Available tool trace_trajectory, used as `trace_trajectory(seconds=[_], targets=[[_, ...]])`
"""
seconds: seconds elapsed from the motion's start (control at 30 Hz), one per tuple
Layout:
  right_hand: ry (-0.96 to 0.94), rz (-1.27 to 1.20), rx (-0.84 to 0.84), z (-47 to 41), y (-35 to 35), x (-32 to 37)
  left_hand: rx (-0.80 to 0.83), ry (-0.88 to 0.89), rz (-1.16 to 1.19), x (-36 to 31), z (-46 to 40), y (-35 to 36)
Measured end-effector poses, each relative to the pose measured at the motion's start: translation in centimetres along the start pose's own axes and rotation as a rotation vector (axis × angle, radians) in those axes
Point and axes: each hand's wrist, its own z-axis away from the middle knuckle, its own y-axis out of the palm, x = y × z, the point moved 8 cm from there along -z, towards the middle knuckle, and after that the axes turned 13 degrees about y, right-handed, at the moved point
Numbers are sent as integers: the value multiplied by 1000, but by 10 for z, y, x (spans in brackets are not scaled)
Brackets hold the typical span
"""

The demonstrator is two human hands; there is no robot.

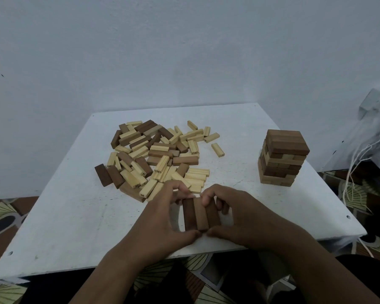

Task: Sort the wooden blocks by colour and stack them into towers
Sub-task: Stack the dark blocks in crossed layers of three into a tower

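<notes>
Three dark brown blocks (201, 214) lie side by side near the front of the white table (79, 216). My left hand (162, 218) and my right hand (241, 216) grip this row from either side, fingers curled over its far end and thumbs at its near end. A heap of loose pale and brown blocks (156, 159) is spread across the table's far left and middle. At the right stands a tower (282, 159) of mostly brown blocks, several layers high, with some pale blocks in it.
A grey wall rises behind the table. A translucent bag with white cords (373, 137) sits off the table's right edge. Patterned flooring (2, 216) shows on both sides and in front. Bare table surface lies between the heap and the tower.
</notes>
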Motion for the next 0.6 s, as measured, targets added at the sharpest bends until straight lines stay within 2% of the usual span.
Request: trace_trajectory(seconds=[0.3,0.43,0.6], targets=[[-66,-56,-213,20,-80,19,-82,92,80,-47,-51,-17],[-35,-67,-308,33,-121,10,-66,173,87,-78,-89,-11],[-18,-156,-299,38,-166,-4,-27,227,88,-103,-137,4]])
